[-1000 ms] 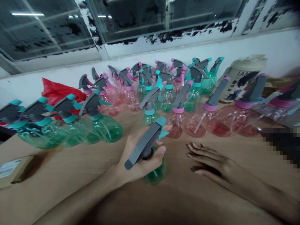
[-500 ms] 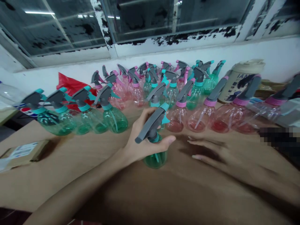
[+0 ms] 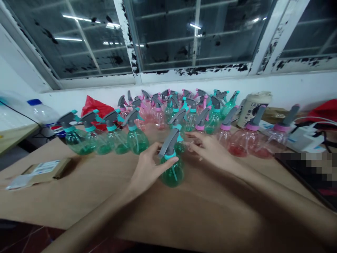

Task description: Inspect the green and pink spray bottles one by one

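Observation:
My left hand [image 3: 149, 164] is around the neck of a green spray bottle [image 3: 172, 175] with a grey trigger head and turquoise collar. Its thumb lies across the front, and the bottle stands close to upright over the table. My right hand [image 3: 212, 149] reaches in from the right, fingers stretched and apart, with nothing seen in it. Those fingertips are beside another green spray bottle [image 3: 180, 147], partly hidden behind the held one. Just behind this hand is a pink-collared spray bottle [image 3: 202, 118]; I cannot tell whether they touch.
Green spray bottles [image 3: 137, 140] line up at left, pink ones [image 3: 238, 144] at right, with several more at the back wall. A cardboard packet [image 3: 50, 170] lies on the table [image 3: 105, 196]. A cream cup [image 3: 254, 105], white power strip [image 3: 305, 137] and dark flat object [image 3: 297, 172] are at right.
My right hand has moved left and forward, among the bottles behind the held one. My left hand keeps hold of the green spray bottle. The camera view has tilted up.

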